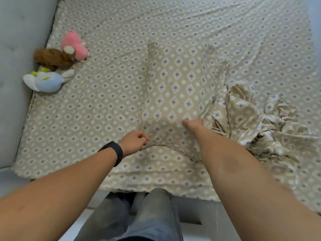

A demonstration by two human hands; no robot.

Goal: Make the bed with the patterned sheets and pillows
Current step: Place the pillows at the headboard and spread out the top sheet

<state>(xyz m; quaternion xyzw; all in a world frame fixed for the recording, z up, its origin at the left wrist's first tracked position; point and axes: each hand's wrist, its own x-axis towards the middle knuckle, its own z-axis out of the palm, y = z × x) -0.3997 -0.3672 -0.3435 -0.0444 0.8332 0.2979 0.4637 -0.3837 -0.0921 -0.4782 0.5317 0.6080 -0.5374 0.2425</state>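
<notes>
A beige sheet (97,108) with a blue diamond pattern covers the mattress. On it in the middle lies a pillow (177,84) in a matching patterned case, its open end toward me. My left hand (134,140), with a black band on the wrist, pinches the loose edge of the pillowcase at its near left corner. My right hand (193,125) grips the near right part of the pillowcase, fingers tucked into the fabric. A crumpled heap of the same patterned cloth (257,122) lies right of the pillow.
Three soft toys sit at the bed's left side: pink (75,45), brown (53,58) and a pale blue one (46,81). A grey padded headboard (19,49) runs along the left. My legs stand at the bed's near edge (156,190).
</notes>
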